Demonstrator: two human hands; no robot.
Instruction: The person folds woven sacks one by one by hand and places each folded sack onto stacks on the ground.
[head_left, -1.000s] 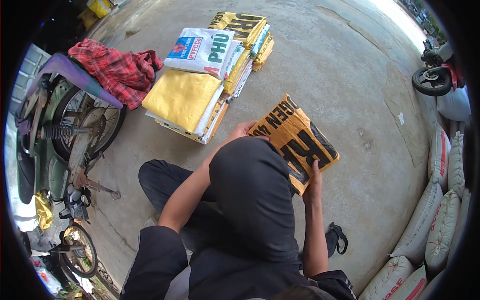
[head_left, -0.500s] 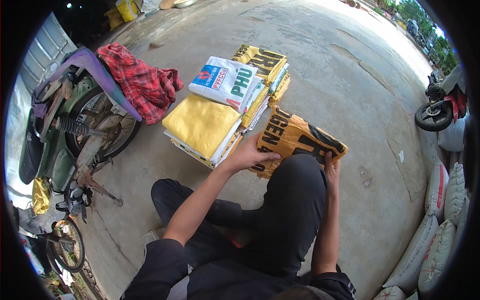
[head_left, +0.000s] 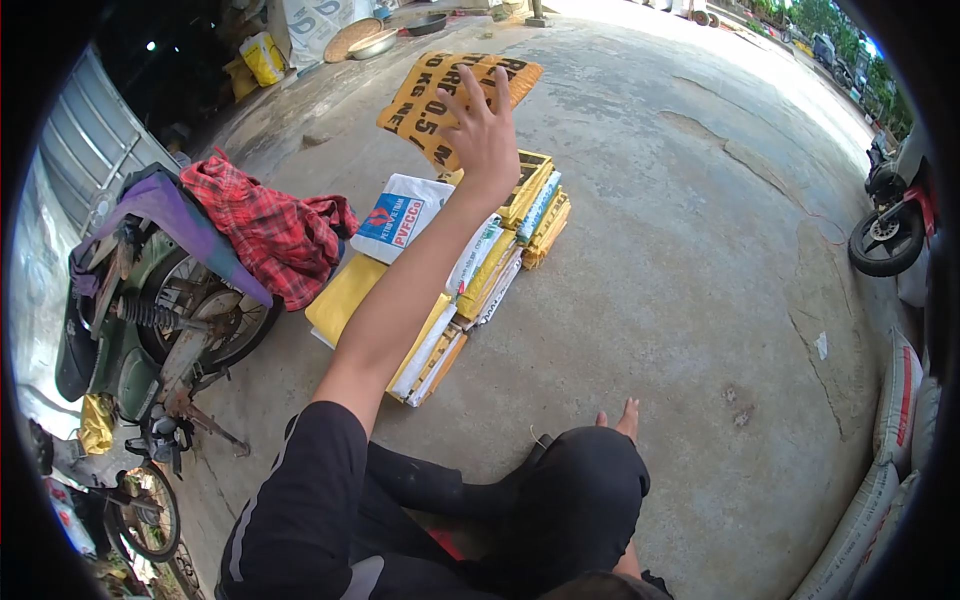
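Note:
My left hand (head_left: 485, 145) is stretched far forward with its fingers spread, in front of a folded orange woven sack (head_left: 415, 105) with black print. Whether the fingers touch the sack, and what bears it, I cannot tell. Below my arm stand folded sacks in neat piles: a yellow one (head_left: 345, 295) on the near pile, a white one with a blue and red label (head_left: 400, 220) in the middle, and yellow ones with black print (head_left: 530, 190) behind. My right hand (head_left: 627, 420) shows partly beyond my right knee, fingers apart, holding nothing visible.
A green motorbike (head_left: 150, 310) with a red checked shirt (head_left: 270, 225) over it stands at the left. Filled sacks (head_left: 900, 400) line the right edge, below a red motorbike (head_left: 890, 230). Shallow pans (head_left: 375, 45) lie at the back on the concrete floor (head_left: 680, 280).
The orange sack has gone from my lap, where both hands held it, forward and left beyond the near piles. My left arm has reached out; my right hand has dropped beside the knee, off the sack.

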